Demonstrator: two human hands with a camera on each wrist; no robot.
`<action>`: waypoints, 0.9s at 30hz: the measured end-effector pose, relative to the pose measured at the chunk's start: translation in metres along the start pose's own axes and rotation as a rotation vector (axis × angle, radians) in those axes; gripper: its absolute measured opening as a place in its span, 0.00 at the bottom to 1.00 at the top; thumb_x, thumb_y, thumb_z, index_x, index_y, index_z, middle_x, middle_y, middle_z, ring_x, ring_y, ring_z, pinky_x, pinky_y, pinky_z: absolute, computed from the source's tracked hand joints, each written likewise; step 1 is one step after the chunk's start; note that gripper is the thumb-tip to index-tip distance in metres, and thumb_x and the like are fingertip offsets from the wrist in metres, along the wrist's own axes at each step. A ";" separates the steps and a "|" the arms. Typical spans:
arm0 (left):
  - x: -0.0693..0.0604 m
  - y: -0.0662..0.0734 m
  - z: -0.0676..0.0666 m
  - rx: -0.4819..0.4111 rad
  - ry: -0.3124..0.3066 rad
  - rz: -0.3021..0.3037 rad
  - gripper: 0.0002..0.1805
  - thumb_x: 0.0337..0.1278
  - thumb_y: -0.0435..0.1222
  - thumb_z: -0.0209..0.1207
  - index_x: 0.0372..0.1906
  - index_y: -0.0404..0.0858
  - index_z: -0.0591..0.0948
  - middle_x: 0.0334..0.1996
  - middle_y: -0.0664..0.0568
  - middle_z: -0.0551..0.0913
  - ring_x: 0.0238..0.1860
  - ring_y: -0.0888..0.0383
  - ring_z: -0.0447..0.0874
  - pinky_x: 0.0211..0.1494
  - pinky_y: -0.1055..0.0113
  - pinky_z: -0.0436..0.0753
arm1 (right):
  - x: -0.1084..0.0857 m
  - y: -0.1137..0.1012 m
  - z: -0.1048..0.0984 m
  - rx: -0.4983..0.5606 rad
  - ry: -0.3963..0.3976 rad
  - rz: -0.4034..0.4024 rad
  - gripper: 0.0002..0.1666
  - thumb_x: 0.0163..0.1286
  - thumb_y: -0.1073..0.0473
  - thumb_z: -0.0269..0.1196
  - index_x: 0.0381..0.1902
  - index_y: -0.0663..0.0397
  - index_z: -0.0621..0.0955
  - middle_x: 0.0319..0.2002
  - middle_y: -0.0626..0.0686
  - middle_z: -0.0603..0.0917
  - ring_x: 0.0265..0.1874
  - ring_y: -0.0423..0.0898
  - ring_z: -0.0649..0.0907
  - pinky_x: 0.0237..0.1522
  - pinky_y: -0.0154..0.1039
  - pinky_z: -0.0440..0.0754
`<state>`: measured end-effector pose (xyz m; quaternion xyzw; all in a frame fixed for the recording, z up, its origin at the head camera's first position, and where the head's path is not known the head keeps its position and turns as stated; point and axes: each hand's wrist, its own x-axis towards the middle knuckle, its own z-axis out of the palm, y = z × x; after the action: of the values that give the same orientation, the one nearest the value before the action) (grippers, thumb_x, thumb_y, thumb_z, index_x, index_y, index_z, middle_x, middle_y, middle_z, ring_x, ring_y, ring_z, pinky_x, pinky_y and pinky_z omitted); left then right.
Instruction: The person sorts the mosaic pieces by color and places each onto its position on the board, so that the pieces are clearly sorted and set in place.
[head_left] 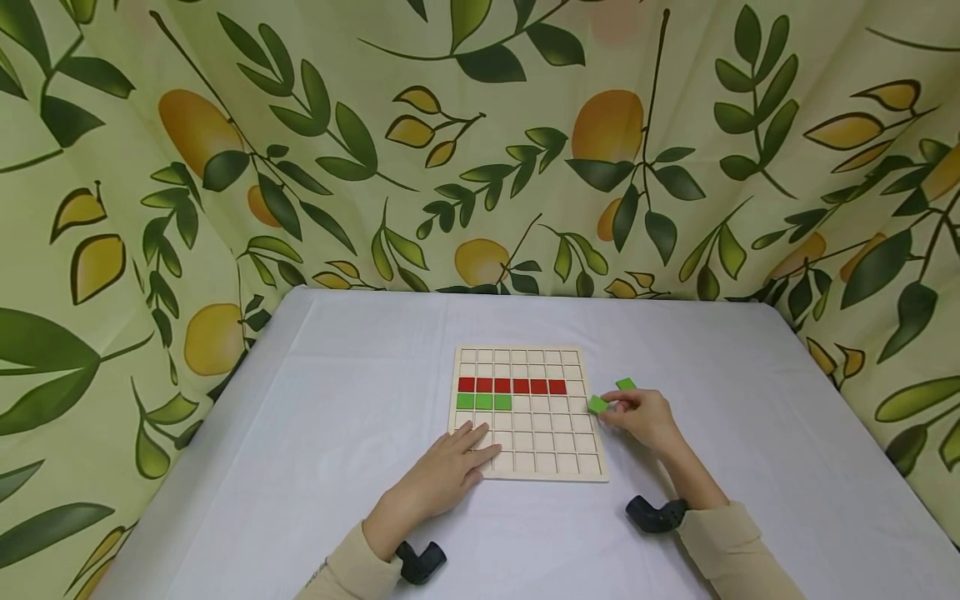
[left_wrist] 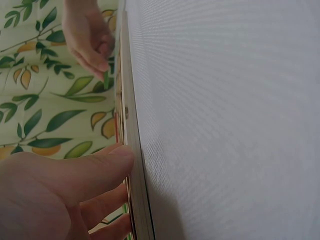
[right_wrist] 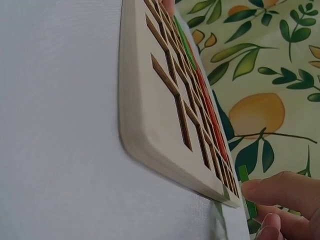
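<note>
A wooden grid board (head_left: pixel 555 442) lies flat on the table. Across one of its rows runs a line of red square tiles (head_left: pixel 521 386); just below, three green tiles (head_left: pixel 483 402) sit at the left end of a row. My left hand (head_left: pixel 442 475) rests on the board's lower left corner, fingers spread, its thumb (left_wrist: pixel 107 165) touching the edge in the left wrist view. Just off the board's right side, my right hand (head_left: pixel 645 417) pinches a green square tile (head_left: pixel 597 405) between thumb and fingers. Another green tile (head_left: pixel 626 384) lies beyond that hand, partly hidden.
White cloth (head_left: pixel 360 367) covers the table around the board. A curtain (head_left: pixel 480 167) printed with leaves and fruit hangs behind and at the sides. Black devices (head_left: pixel 656 514) are worn at both wrists.
</note>
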<state>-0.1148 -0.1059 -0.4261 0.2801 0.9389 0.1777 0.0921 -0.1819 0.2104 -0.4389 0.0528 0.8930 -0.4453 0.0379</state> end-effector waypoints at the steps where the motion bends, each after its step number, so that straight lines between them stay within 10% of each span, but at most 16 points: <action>1: 0.000 0.000 0.000 0.002 0.000 -0.001 0.23 0.68 0.37 0.52 0.66 0.46 0.73 0.73 0.45 0.65 0.75 0.43 0.59 0.73 0.42 0.65 | 0.000 0.000 0.001 0.000 0.000 -0.001 0.20 0.53 0.66 0.69 0.44 0.71 0.83 0.19 0.44 0.72 0.17 0.36 0.68 0.18 0.28 0.66; 27: 0.000 -0.001 0.001 -0.014 -0.011 -0.012 0.23 0.68 0.37 0.52 0.66 0.46 0.73 0.73 0.46 0.64 0.76 0.43 0.58 0.74 0.42 0.64 | 0.003 -0.013 0.014 0.024 -0.025 -0.064 0.19 0.54 0.66 0.70 0.44 0.70 0.83 0.18 0.44 0.74 0.16 0.35 0.68 0.17 0.27 0.65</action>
<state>-0.1151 -0.1058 -0.4275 0.2747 0.9387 0.1823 0.1003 -0.1859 0.1916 -0.4373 0.0191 0.8883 -0.4576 0.0339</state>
